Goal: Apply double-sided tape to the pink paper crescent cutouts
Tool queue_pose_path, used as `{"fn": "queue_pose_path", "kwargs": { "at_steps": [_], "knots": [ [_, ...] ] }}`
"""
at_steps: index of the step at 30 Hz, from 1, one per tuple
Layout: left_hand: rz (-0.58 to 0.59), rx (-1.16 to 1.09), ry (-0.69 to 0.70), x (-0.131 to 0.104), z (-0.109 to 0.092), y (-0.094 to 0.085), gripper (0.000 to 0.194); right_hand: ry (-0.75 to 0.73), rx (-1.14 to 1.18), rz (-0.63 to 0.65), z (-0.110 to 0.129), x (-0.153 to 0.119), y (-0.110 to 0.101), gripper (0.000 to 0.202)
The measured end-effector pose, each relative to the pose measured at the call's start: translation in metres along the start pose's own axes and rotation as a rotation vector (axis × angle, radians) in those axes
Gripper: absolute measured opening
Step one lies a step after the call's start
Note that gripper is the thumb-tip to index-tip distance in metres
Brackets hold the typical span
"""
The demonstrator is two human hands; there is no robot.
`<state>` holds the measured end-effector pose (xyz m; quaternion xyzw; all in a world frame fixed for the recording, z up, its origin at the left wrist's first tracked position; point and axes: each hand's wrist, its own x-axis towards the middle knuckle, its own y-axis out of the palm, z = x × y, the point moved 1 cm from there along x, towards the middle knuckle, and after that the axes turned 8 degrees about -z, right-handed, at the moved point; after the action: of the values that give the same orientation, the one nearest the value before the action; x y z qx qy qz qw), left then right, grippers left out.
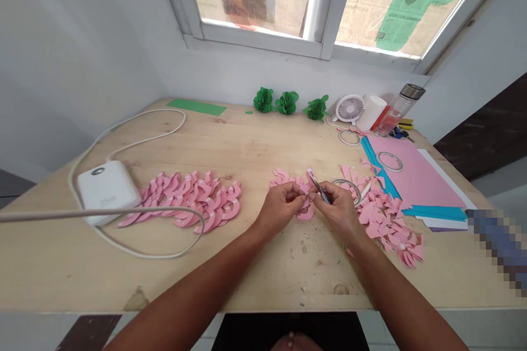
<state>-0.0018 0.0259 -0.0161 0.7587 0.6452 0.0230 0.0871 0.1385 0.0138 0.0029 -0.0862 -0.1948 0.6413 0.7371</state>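
Note:
My left hand (284, 202) is closed in a pinch on a small pink paper piece, mostly hidden by the fingertips. Close beside it, my right hand (338, 205) grips a slim dark metal tool (320, 188) that points up and to the left; its exact kind is hard to make out. Curved pink paper pieces (305, 213) lie on the table under and just beyond the fingers. A tape roll (357, 191) rests partly behind my right hand. Right of that hand spreads a heap of pink paper scraps (381, 219).
Rows of curled pink paper pieces (201, 197) lie left, beside a white power bank (107, 189) with a looping cable (164, 255). Green paper balls (287, 103), a small fan (349, 108) and a glass bottle (399, 112) line the back. Pink sheets (428, 175) lie right.

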Motion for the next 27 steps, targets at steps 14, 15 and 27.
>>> {"fn": "queue_pose_path", "kwargs": {
  "at_steps": [14,15,27],
  "knots": [
    [0.066,0.050,0.077,0.001,0.005,-0.001,0.007,-0.128,-0.123,-0.030,0.005,-0.003,0.000,0.008],
    [0.064,0.054,0.077,0.001,0.004,-0.001,0.007,-0.136,-0.133,-0.030,0.006,-0.003,0.000,0.007],
    [0.049,0.179,0.149,-0.001,-0.004,-0.002,0.010,-0.158,-0.149,-0.021,0.006,-0.003,0.001,0.007]
  ]
}}
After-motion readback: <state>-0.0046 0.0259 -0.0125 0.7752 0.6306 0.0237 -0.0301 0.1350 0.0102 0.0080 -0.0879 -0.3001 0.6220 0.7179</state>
